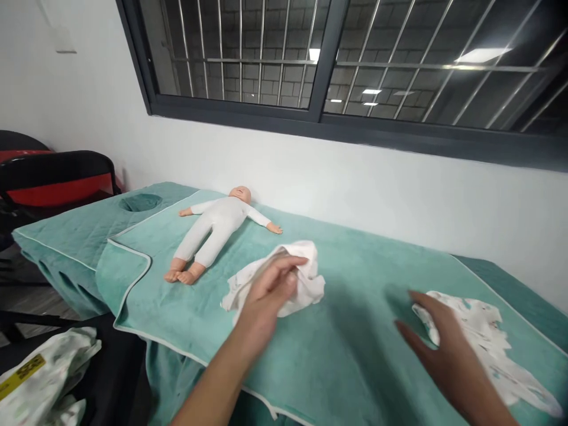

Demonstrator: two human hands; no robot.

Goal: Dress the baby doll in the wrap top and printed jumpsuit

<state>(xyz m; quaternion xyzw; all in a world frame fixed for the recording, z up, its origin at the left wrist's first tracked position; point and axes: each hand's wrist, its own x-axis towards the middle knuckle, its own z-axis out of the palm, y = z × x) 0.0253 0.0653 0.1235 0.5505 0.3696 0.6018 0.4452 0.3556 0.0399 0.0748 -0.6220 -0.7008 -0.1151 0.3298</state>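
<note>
My left hand (273, 284) pinches a crumpled white cloth (310, 284), thumb against fingers, above the green bed cover. Its exact kind is hidden by the folds. To the right, my right hand (439, 343) is open, thumb and fingers apart, with nothing between them. Beneath and beside it lies a white baby garment with small printed patches (483, 331), partly covered by the hand. A baby doll (217, 225) in white lies on its back at the upper left, arms spread and feet towards me.
A green quilted cover (355, 248) with pale piping spreads over the bed, which has a round hole (141, 202) at its left end. Black-and-red chairs (62, 177) stand far left. A patterned cloth bundle (48, 378) rests on a black seat. Behind are a wall and barred window (315, 112).
</note>
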